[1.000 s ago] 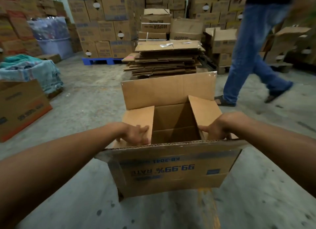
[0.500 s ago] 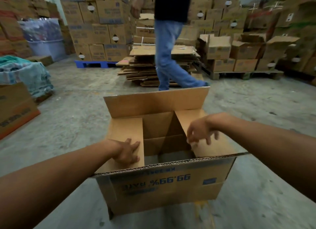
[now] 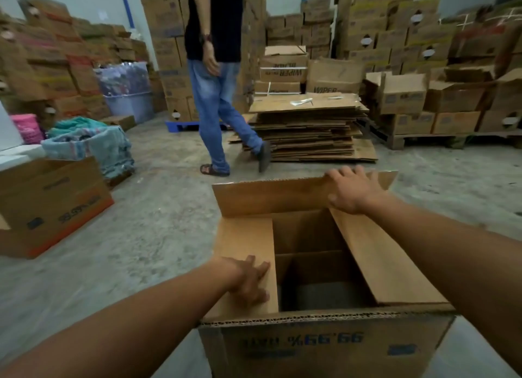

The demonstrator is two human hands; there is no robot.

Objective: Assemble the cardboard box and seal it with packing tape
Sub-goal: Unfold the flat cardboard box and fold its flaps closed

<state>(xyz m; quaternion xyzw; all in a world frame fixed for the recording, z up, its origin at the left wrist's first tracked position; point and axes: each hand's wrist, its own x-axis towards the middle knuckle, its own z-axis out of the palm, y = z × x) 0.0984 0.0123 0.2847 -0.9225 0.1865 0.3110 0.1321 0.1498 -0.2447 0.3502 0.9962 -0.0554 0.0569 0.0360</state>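
Observation:
A brown cardboard box (image 3: 324,346) stands on the concrete floor right in front of me, its top open and upside-down blue print on its near side. My left hand (image 3: 248,278) lies flat with spread fingers on the left small flap (image 3: 245,239), which is folded inward and level. My right hand (image 3: 353,191) holds the top edge of the upright far long flap (image 3: 268,196), fingers hooked over it. The right small flap (image 3: 381,259) slopes inward under my right forearm. The inside of the box is bare. No packing tape is in view.
A person in jeans (image 3: 214,109) walks across the floor just beyond the box. Behind them lies a stack of flattened cartons (image 3: 310,129). A printed carton (image 3: 50,202) and a cloth bundle (image 3: 93,146) sit at the left. Stacked boxes on pallets (image 3: 423,100) line the back and right.
My right hand left the right small flap and moved up to the far long flap's edge. My left hand stays on the left flap. The person walked from right to left.

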